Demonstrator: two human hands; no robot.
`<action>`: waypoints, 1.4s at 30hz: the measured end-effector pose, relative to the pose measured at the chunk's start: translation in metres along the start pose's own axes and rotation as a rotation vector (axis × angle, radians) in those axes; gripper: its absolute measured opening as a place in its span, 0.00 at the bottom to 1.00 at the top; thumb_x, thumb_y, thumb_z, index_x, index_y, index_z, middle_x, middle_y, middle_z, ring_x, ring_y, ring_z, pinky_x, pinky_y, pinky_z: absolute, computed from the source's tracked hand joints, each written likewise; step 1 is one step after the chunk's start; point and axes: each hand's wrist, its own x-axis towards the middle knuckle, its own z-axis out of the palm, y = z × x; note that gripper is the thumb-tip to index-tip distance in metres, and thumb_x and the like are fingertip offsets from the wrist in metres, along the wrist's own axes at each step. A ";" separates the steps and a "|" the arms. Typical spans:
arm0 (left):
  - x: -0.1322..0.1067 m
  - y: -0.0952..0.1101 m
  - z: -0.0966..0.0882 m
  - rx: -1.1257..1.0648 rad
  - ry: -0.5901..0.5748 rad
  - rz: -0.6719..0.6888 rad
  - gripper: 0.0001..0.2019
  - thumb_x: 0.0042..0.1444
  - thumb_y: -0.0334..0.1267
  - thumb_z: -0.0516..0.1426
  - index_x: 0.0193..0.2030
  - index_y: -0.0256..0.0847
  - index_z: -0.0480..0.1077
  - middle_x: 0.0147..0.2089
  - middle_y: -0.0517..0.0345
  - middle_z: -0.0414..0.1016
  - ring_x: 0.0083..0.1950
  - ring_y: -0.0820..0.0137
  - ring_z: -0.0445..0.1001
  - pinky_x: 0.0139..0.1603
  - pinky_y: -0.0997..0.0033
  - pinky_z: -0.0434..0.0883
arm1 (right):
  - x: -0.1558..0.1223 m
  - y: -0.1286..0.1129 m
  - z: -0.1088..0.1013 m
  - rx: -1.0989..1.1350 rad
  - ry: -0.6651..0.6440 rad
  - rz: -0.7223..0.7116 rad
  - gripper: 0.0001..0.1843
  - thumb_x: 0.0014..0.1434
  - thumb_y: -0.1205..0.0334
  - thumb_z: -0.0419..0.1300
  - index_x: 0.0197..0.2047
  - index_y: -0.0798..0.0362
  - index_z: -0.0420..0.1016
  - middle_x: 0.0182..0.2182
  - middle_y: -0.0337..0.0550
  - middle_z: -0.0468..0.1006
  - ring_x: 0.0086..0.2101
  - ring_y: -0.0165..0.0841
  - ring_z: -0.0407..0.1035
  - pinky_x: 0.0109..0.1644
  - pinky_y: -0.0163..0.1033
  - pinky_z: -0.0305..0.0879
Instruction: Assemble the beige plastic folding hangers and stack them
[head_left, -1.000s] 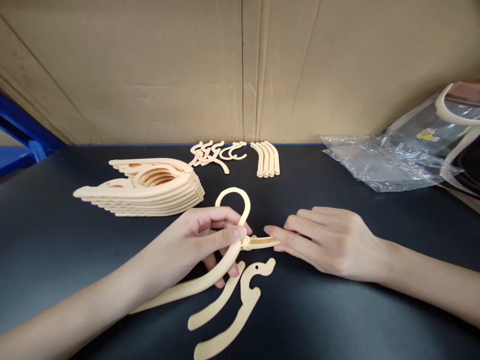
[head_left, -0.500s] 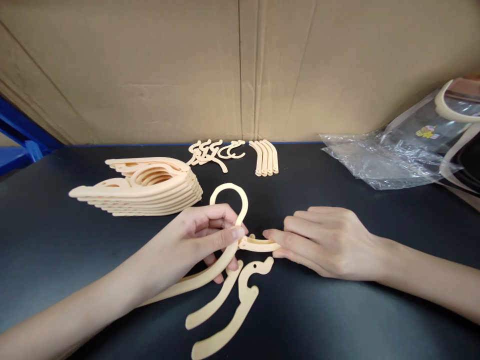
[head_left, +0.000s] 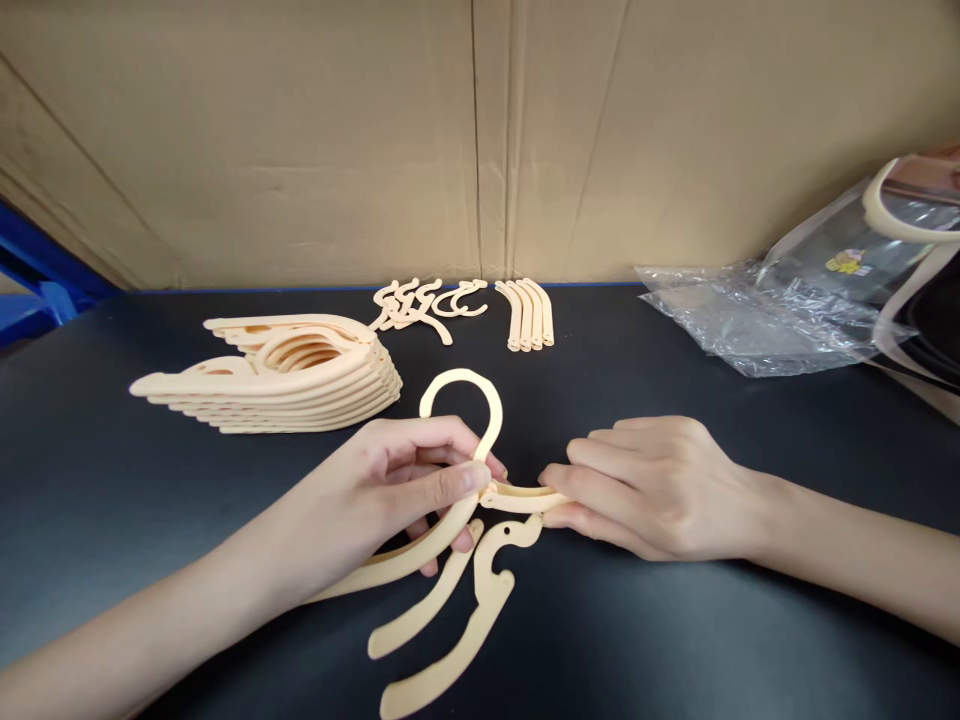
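Note:
A cream folding clothes hanger (head_left: 491,410) is held between my hands over the black table. My left hand (head_left: 416,485) is closed around its middle, thumb pressed just below the hook. One curved arm of the hanger runs down left behind my left wrist. My right hand (head_left: 637,490) pinches the short arm piece (head_left: 525,497) on the right, hiding its far end. Just below lie two loose hanger parts: a plain curved arm (head_left: 427,600) and an arm with a hooked end (head_left: 465,640).
A stack of folded hangers (head_left: 300,390) lies at the left. Farther back are a cluster of hook parts (head_left: 420,305) and a row of several curved arms (head_left: 529,315). Clear plastic bags (head_left: 757,320) rest at the right. Cardboard (head_left: 337,140) stands behind the table.
My right hand has shifted its hold slightly, and the short arm and hook have tilted a little. The hook has moved slightly right. The loose parts stay where they lay.

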 end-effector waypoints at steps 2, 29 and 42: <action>0.001 -0.001 -0.001 0.001 -0.009 0.011 0.09 0.60 0.44 0.59 0.34 0.41 0.74 0.26 0.63 0.74 0.28 0.75 0.73 0.27 0.82 0.68 | 0.000 0.000 0.000 0.029 -0.020 0.020 0.21 0.73 0.58 0.49 0.32 0.54 0.76 0.21 0.35 0.68 0.19 0.27 0.55 0.23 0.37 0.51; -0.012 -0.012 0.007 1.187 0.221 0.665 0.16 0.70 0.46 0.47 0.39 0.41 0.70 0.25 0.63 0.75 0.21 0.73 0.72 0.21 0.73 0.58 | 0.001 0.002 -0.001 -0.080 0.175 0.144 0.11 0.65 0.52 0.61 0.41 0.52 0.76 0.34 0.41 0.77 0.36 0.34 0.68 0.43 0.43 0.60; -0.007 -0.025 0.003 1.339 0.315 0.983 0.12 0.66 0.44 0.56 0.49 0.38 0.69 0.29 0.62 0.76 0.25 0.73 0.72 0.27 0.71 0.63 | 0.006 0.008 -0.001 0.299 0.096 0.306 0.13 0.72 0.58 0.49 0.42 0.55 0.71 0.33 0.42 0.77 0.33 0.33 0.68 0.39 0.40 0.61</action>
